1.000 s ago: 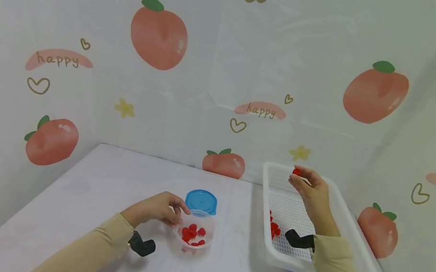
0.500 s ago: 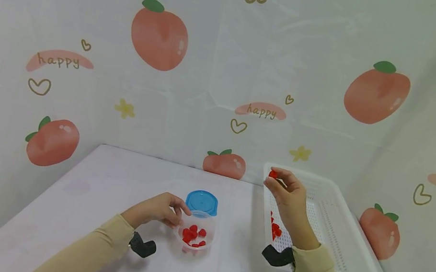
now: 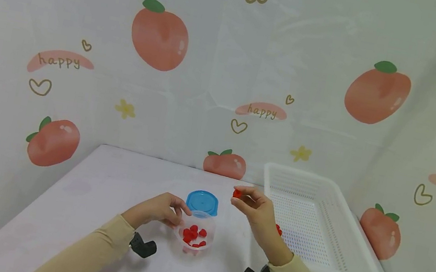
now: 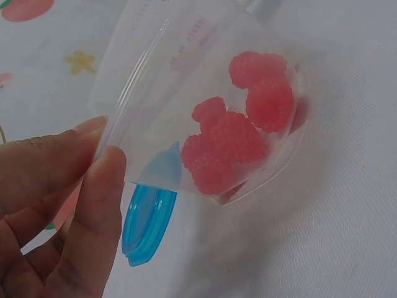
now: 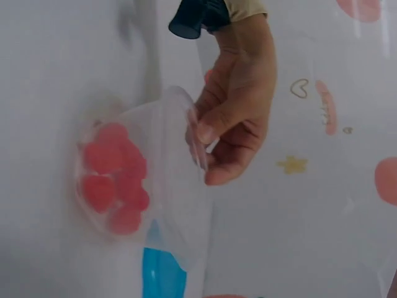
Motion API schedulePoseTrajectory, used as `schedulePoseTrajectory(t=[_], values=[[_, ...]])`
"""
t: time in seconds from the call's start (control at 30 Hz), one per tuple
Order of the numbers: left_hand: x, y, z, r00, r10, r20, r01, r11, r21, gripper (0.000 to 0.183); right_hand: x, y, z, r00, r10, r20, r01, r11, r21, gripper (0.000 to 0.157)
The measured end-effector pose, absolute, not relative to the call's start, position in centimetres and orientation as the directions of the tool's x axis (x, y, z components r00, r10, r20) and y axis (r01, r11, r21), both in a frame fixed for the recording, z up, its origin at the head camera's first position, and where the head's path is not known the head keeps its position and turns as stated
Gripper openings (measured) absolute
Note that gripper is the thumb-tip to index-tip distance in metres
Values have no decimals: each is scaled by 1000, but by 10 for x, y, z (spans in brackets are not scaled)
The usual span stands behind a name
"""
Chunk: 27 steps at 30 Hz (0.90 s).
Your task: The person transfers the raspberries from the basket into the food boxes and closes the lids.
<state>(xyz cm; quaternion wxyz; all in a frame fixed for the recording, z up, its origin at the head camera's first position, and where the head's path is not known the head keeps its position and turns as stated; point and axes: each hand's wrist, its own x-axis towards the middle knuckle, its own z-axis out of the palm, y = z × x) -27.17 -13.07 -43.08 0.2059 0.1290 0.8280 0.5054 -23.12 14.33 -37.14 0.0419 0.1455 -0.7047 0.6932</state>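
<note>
My left hand (image 3: 161, 209) pinches the rim of a clear plastic cup (image 4: 149, 105) between thumb and fingers; the right wrist view also shows this grip, with the left hand (image 5: 239, 112) at the cup's edge. Several raspberries (image 4: 239, 133) lie in the bottom of the cup. My right hand (image 3: 260, 215) holds a single red raspberry (image 3: 237, 193) between thumb and fingertips. It is up in the air, right of the cup and farther back, in the head view. The right hand itself is out of sight in the right wrist view.
A blue lid (image 3: 202, 202) lies on the white table (image 3: 124, 173) just behind the cup. On the right stands a white perforated basket (image 3: 351, 237); a few raspberries (image 3: 279, 230) show in it, partly hidden by the right hand. A printed curtain (image 3: 193, 102) hangs behind.
My right hand has carried the raspberry leftward and down, from over the basket to beyond its left rim, closer to the cup. The left hand and cup have stayed in place.
</note>
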Motion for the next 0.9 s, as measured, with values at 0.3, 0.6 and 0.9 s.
schedulePoseTrajectory(t=[0.3,0.6,0.9], values=[[-273,-131,-433,-880,429,-202,16,453,891,26,-229,128,-412,-956,-239,169,-199,105,-974,33],[-272,-131,-432,-878,434,-202,21,456,890,29,-227,123,-438,-964,-255,72,-134,238,-962,37],[-271,-130,-431,-882,426,-202,21,463,886,28,-227,122,-443,-959,-271,76,-153,274,-950,34]])
